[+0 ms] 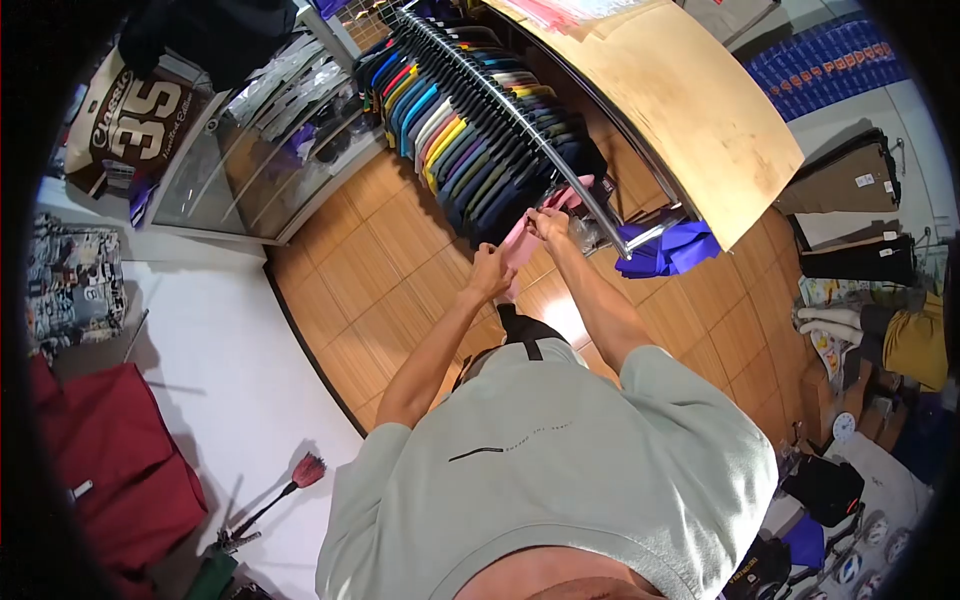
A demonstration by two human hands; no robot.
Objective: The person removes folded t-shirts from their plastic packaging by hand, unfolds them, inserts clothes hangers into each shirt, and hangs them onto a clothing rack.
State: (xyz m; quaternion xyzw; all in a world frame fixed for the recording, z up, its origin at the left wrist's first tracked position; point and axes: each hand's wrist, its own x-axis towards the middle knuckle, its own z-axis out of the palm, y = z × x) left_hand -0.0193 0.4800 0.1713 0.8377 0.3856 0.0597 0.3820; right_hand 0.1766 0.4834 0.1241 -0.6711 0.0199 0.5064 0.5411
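A pink garment (519, 246) hangs at the near end of a metal clothes rail (522, 122). My left hand (489, 271) has its fingers closed on the lower left side of the pink cloth. Higher up and to the right, my right hand (548, 226) pinches the same cloth near the end of the rail. Part of the pink fabric continues behind my right hand toward the hangers. Close beyond both hands hangs a dense row of shirts (440, 140) in many colours.
A wooden board table (680, 100) runs along the rack's right side. Purple bags (668, 248) hang by the rail's near end. On the left are a glass display case (255, 175) and a white counter (225, 340). Folded trousers (845, 180) hang at right.
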